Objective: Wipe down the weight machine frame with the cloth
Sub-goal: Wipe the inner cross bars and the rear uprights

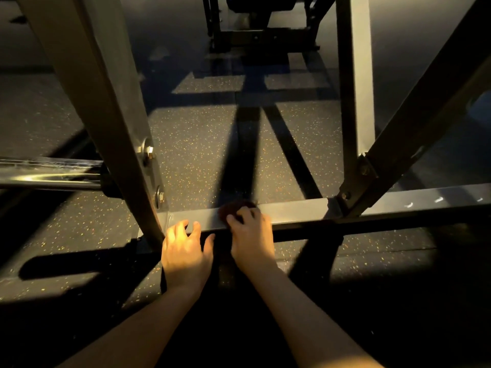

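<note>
A dim gym floor (212,155), seen from above. The right hand (251,235) presses a dark cloth (233,208), bunched under curled fingers, onto the low frame bar (292,211). The left hand (186,248) rests beside it, fingers spread and holding nothing, fingertips on the bar's edge. The cloth is small and hard to make out; it may slip off the bar's far edge, or knuckles could catch the bolts (150,152) on the nearby upright (106,115).

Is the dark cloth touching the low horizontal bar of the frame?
Touching. In the head view the right hand presses the dark cloth onto the top of the low horizontal bar; no gap shows between them.
</note>
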Available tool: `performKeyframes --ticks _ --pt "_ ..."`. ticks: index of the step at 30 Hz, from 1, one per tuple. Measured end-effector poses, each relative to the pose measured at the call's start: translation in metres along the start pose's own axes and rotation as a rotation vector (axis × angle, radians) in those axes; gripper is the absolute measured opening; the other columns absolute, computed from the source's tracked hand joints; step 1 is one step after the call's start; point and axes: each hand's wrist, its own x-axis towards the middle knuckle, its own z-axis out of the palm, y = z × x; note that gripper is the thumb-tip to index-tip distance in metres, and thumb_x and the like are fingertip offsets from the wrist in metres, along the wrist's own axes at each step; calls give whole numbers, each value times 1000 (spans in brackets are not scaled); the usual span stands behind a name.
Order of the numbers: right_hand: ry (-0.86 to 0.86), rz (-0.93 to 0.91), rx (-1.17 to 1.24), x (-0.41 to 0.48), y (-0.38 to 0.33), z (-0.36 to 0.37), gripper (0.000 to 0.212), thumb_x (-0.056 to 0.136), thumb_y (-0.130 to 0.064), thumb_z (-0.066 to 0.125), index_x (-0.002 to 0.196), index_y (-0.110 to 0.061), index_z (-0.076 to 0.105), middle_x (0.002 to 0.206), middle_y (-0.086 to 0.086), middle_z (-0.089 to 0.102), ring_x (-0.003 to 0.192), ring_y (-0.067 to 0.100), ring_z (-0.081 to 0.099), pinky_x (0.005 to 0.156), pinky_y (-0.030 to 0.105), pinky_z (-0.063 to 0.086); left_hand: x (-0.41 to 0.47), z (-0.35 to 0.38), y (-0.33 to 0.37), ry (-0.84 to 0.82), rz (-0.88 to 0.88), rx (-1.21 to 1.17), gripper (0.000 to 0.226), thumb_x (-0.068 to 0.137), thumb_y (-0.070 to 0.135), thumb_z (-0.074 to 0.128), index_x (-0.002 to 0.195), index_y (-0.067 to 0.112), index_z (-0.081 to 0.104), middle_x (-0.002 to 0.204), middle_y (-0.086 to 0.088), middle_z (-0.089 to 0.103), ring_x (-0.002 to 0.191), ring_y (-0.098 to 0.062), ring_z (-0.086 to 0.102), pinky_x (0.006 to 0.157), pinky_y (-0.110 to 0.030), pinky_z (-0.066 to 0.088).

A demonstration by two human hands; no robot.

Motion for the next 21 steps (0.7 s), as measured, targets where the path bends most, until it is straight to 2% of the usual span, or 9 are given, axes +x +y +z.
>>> performKeyframes --ticks 2,4,6,9,10,12,16,18,21 --pt "-11 -130 32 -4 14 -4 57 54 -15 86 110 -15 75 109 10 67 97 37 64 76 41 56 -1 0 2 8 -3 -11 44 93 44 67 123 13 69 127 -15 60 121 -32 52 97 -46 49" --pt "5 -99 21 -7 57 -19 59 60 -12 78 119 -17 72 112 10 64 99 36 62 78 40 55 -2 0 2 5 0 -5 45 93 46 64 125 13 67 129 -14 59 122 -32 51 98 -46 49" --pt "59 127 -1 -10 113 -35 54 77 -9 65 130 -21 67 116 7 60 103 29 58 85 37 51 -3 -1 1 -11 2 2 48 94 48 62 128 14 64 130 -14 58 123 -31 50 99 -46 48" --pt "82 546 -36 -13 151 -46 54 87 -14 64 140 -22 56 128 5 50 116 23 49 99 35 44 -4 -6 4 -62 22 39 57 93 50 63 135 13 57 136 -15 55 128 -33 47 106 -47 44" --pt "97 580 -28 -13 142 -47 55 86 -14 66 139 -22 56 129 5 50 116 25 49 101 37 45 -4 -10 6 -94 31 58 60 92 51 63 137 13 55 138 -15 54 130 -33 47 108 -46 42" --pt "127 457 47 -14 111 -45 54 79 -6 73 132 -17 64 126 9 56 114 30 53 97 43 50 -2 -22 11 -176 21 67 59 93 55 60 137 16 52 139 -11 52 131 -30 46 109 -43 40" --pt "28 251 132 -7 35 -36 34 82 -7 70 115 -10 73 113 13 62 102 35 55 82 44 51 -2 -63 13 -236 16 12 43 95 52 58 126 22 61 124 -2 56 118 -22 53 95 -37 47" --pt "-20 303 359 6 1 -35 29 95 -14 62 123 -12 71 121 10 61 109 30 57 92 40 50 -3 -87 9 -244 0 -47 40 96 47 62 126 22 65 124 -2 60 116 -22 57 95 -35 49" --pt "-69 467 768 25 -41 -41 32 98 -14 63 129 -9 67 124 9 66 114 26 62 103 33 46 0 -121 0 -277 -47 -113 37 92 43 68 123 23 70 125 -1 67 116 -23 62 97 -32 51"
